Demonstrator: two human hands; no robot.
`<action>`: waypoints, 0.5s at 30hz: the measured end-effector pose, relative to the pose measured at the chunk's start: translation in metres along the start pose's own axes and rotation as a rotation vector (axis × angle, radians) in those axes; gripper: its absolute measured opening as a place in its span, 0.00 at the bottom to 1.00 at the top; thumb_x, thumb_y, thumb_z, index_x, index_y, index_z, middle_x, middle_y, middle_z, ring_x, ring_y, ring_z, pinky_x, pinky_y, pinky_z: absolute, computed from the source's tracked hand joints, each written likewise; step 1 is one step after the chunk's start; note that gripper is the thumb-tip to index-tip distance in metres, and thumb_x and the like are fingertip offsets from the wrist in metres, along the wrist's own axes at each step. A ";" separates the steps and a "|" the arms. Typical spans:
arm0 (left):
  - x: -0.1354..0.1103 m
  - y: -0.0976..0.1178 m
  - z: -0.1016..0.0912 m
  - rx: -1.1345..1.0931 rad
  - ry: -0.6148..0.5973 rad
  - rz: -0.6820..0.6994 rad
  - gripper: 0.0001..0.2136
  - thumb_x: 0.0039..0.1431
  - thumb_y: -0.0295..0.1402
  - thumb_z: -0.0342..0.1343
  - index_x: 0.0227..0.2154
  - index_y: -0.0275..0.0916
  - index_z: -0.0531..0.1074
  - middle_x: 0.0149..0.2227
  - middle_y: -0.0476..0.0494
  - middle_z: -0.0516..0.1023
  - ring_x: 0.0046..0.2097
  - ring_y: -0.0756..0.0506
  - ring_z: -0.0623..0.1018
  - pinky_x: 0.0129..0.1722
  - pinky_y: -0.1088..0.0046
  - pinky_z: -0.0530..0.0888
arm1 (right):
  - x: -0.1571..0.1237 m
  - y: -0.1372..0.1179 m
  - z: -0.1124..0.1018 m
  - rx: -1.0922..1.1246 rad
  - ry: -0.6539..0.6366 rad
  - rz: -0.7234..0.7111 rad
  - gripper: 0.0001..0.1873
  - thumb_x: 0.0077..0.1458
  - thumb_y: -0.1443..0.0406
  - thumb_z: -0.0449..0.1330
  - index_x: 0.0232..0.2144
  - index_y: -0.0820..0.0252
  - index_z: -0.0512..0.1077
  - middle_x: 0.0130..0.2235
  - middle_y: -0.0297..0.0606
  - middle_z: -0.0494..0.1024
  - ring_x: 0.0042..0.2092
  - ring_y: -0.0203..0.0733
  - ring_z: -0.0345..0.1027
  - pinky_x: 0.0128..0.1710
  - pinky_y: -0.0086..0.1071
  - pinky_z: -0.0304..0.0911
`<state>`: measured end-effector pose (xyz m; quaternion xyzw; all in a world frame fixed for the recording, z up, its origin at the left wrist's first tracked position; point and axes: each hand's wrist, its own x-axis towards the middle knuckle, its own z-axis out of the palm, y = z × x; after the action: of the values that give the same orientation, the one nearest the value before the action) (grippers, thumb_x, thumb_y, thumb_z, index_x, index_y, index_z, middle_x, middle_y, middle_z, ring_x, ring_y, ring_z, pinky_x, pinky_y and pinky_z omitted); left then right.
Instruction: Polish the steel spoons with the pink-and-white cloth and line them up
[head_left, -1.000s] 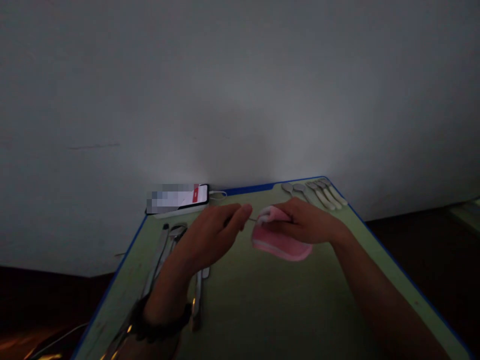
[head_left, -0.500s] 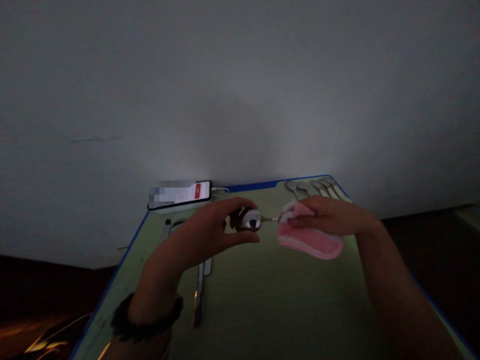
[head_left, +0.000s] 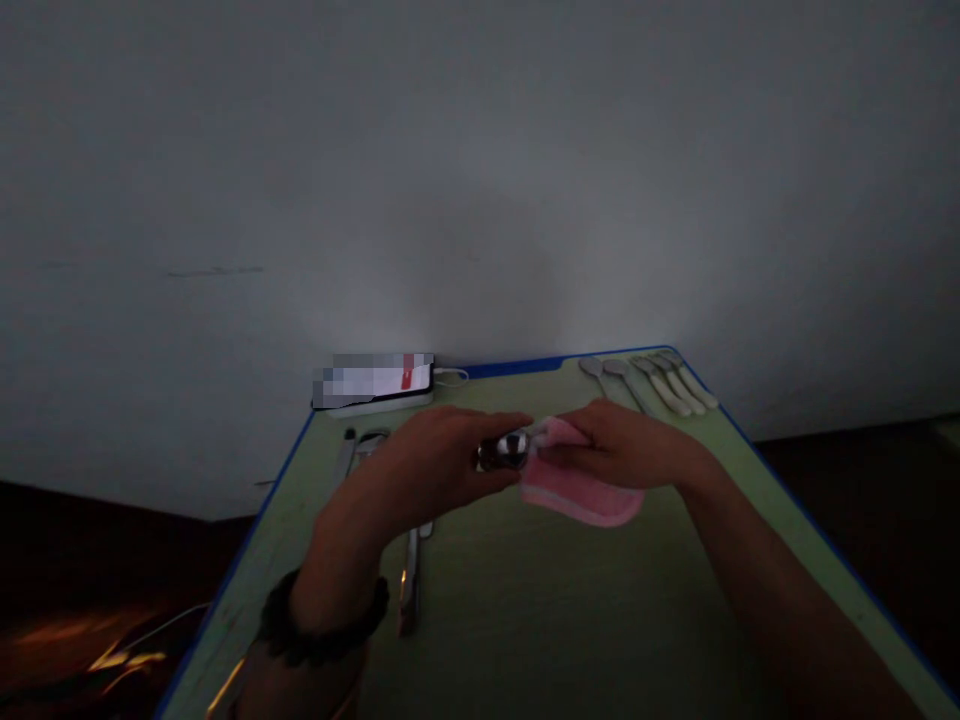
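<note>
Above the table, my left hand (head_left: 431,460) is closed around the bowl of a shiny metal spoon (head_left: 513,449), thumb below and fingers above. My right hand (head_left: 619,440) pinches a pink cloth (head_left: 581,490) with a pale edge. The cloth is pressed up against the spoon just behind its bowl and hides the handle. Part of the cloth hangs down beneath my right fingers. Around my left wrist is a dark beaded bracelet (head_left: 322,620).
At the back left, a phone (head_left: 375,382) with a plugged-in white cable lies against the wall. Several spoons (head_left: 660,380) lie in a row at the back right. More cutlery, including a knife (head_left: 409,590), is partly hidden by my left arm. The table (head_left: 555,620) has a blue edge.
My right hand and the cloth have moved left along the spoon, from its handle up to the bowl. My left fingers have closed in on the bowl. The view has shifted slightly.
</note>
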<state>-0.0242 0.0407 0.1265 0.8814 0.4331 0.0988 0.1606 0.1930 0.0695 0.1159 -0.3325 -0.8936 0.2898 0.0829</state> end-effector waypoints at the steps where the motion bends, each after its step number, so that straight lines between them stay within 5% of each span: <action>1: -0.001 0.000 -0.001 0.018 -0.003 -0.005 0.21 0.55 0.36 0.54 0.52 0.47 0.64 0.35 0.48 0.78 0.33 0.47 0.75 0.31 0.74 0.65 | 0.001 -0.001 0.001 -0.003 0.009 -0.003 0.15 0.57 0.58 0.50 0.29 0.62 0.70 0.25 0.35 0.73 0.26 0.33 0.63 0.27 0.28 0.51; 15: -0.002 0.006 -0.006 -0.061 -0.026 0.042 0.20 0.57 0.38 0.53 0.52 0.46 0.63 0.33 0.50 0.76 0.30 0.50 0.72 0.29 0.76 0.63 | 0.001 0.002 0.001 0.112 -0.032 -0.044 0.17 0.57 0.56 0.49 0.29 0.62 0.70 0.25 0.33 0.72 0.25 0.32 0.61 0.25 0.26 0.52</action>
<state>-0.0229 0.0365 0.1340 0.8862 0.4092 0.1037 0.1911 0.1933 0.0707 0.1136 -0.3027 -0.8844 0.3427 0.0932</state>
